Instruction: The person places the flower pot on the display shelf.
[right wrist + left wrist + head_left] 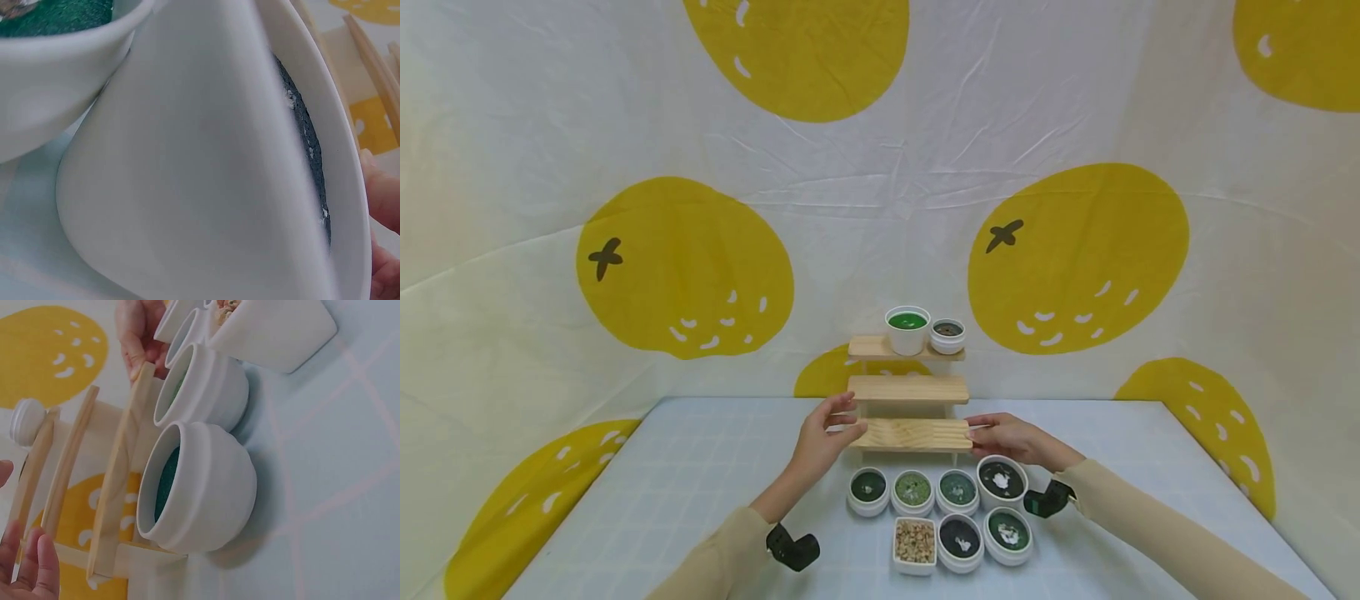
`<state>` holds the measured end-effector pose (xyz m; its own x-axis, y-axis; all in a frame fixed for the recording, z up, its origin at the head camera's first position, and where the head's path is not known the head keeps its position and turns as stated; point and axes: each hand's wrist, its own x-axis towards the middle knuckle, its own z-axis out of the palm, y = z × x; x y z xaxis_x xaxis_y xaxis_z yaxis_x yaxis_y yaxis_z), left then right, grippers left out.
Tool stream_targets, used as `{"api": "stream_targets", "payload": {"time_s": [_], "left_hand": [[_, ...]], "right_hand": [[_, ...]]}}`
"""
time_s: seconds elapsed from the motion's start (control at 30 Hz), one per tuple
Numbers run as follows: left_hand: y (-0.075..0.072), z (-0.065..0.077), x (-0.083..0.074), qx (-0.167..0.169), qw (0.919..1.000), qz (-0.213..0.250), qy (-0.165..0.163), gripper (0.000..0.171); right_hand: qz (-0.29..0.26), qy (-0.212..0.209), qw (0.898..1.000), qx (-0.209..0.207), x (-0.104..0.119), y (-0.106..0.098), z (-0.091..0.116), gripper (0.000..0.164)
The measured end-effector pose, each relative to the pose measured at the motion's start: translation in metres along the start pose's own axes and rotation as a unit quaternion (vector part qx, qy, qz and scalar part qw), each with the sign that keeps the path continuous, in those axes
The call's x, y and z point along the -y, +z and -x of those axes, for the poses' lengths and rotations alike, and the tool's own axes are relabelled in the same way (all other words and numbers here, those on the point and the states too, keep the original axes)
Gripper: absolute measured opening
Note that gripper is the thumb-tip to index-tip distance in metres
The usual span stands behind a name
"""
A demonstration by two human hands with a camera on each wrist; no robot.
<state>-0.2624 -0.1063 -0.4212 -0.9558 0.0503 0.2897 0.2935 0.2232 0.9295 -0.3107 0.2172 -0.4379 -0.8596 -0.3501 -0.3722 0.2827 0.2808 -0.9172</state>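
Note:
A three-tier wooden display stand (913,435) stands on the table. My left hand (827,435) is at the left end of its lowest board, fingers extended; in the left wrist view these fingers (47,565) show a gap from that board. My right hand (1011,439) pinches the right end of the lowest board, with thumb and fingers at its edge. On the top board are a tall white cup with green content (907,333) and a small white bowl (947,337). The two lower boards hold nothing.
In front of the stand sit several round white bowls with dark or green contents, among them a larger bowl (1002,482) beside my right wrist. A square white dish of tan crumbs (915,546) is in the front row. A fruit-print cloth (880,208) hangs behind.

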Motion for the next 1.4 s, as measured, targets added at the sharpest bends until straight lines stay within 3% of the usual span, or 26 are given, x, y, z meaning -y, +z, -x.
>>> {"api": "stream_targets", "payload": {"time_s": [0.53,0.77,1.03,1.4], "left_hand": [[-0.007,0.02,0.02,0.024,0.9986,-0.019,-0.042,0.05],[-0.01,0.03,0.027,0.065,0.9965,-0.015,-0.052,0.049],[-0.011,0.038,0.036,0.116,0.9916,-0.009,-0.056,0.058],[-0.01,0.05,0.043,0.161,0.9857,-0.004,-0.05,0.072]], "right_hand": [[0.003,-0.002,1.0,0.004,0.001,0.001,0.002,0.055],[-0.002,-0.003,1.0,0.004,-0.001,0.0,0.0,0.055],[0.002,-0.004,1.0,0.005,0.0,0.001,0.001,0.055],[0.007,-0.023,0.999,0.038,0.0,-0.002,0.005,0.057]]}}
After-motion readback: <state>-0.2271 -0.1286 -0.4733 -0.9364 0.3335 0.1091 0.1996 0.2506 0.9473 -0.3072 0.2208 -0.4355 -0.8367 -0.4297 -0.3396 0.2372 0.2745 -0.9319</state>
